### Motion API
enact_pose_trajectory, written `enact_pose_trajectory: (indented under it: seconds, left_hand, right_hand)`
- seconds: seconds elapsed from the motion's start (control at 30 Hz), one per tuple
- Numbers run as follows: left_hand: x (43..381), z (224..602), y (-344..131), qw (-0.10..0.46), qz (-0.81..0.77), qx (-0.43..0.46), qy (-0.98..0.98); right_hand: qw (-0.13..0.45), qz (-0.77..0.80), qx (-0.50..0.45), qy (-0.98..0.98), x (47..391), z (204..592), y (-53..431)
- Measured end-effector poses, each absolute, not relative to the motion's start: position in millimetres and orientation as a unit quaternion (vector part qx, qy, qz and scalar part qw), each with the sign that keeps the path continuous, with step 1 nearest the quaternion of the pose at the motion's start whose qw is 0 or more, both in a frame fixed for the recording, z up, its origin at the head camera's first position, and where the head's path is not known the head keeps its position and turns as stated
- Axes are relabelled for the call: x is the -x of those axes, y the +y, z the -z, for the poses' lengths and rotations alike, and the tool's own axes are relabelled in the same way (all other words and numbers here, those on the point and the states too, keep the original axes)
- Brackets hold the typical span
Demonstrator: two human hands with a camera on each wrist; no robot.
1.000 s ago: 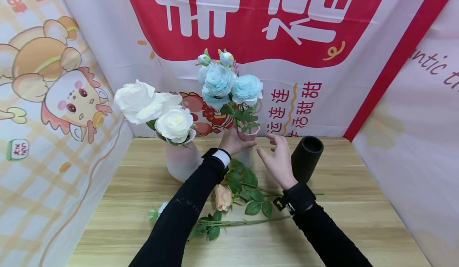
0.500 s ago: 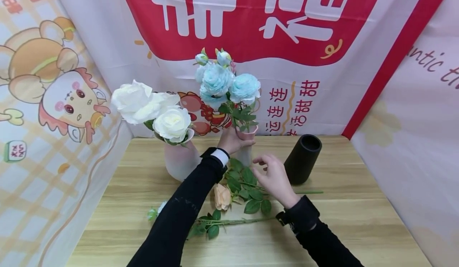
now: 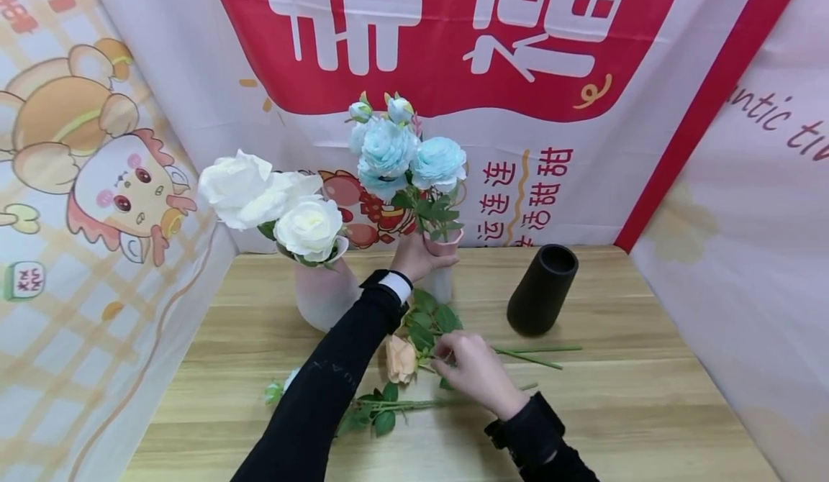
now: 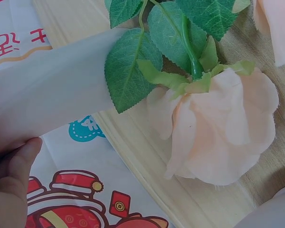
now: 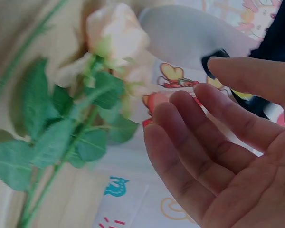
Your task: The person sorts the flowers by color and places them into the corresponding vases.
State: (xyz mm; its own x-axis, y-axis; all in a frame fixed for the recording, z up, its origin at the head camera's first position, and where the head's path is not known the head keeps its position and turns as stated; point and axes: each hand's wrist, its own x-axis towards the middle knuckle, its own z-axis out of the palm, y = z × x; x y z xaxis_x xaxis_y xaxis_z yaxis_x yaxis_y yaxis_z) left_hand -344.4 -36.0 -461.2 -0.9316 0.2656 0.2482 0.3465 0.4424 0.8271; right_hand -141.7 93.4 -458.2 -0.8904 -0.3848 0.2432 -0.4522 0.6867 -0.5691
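Note:
In the head view my left hand (image 3: 416, 257) grips the neck of a slim pink-and-white vase (image 3: 441, 284) that holds light blue flowers (image 3: 390, 148). Its fingers show at the vase's edge in the left wrist view. My right hand (image 3: 478, 373) hovers over green stems and leaves, thumb and fingers apart around nothing. A peach rose (image 3: 401, 360) lies just left of it, its petals large in the left wrist view. The right wrist view shows that hand (image 5: 223, 156) with loosely bent fingers beside the rose leaves (image 5: 57, 142).
A wider pink-and-white vase (image 3: 326, 298) with white roses (image 3: 310, 227) stands at the left. A black vase (image 3: 542, 291) is upright at the right. Another leafy stem (image 3: 385, 404) and a small pale flower (image 3: 275, 391) lie nearer the front. Printed cloth (image 3: 550, 122) hangs behind the table.
My right hand has come down from near the blue flowers' vase, toward me, to over the stems beside the peach rose. My left hand keeps its grip on the vase.

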Motion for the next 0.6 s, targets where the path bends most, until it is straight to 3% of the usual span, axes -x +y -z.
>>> enact_pose_trajectory:
  seconds: [0.3, 0.6]
  left_hand:
    - [344, 461, -32, 0.034, 0.491, 0.174, -0.853]
    - [344, 461, -36, 0.039, 0.496, 0.185, -0.848]
  right_hand:
    - [0.056, -0.244, -0.216, -0.944, 118, 480, 82]
    - [0.086, -0.105, -0.273, -0.953, 115, 484, 61]
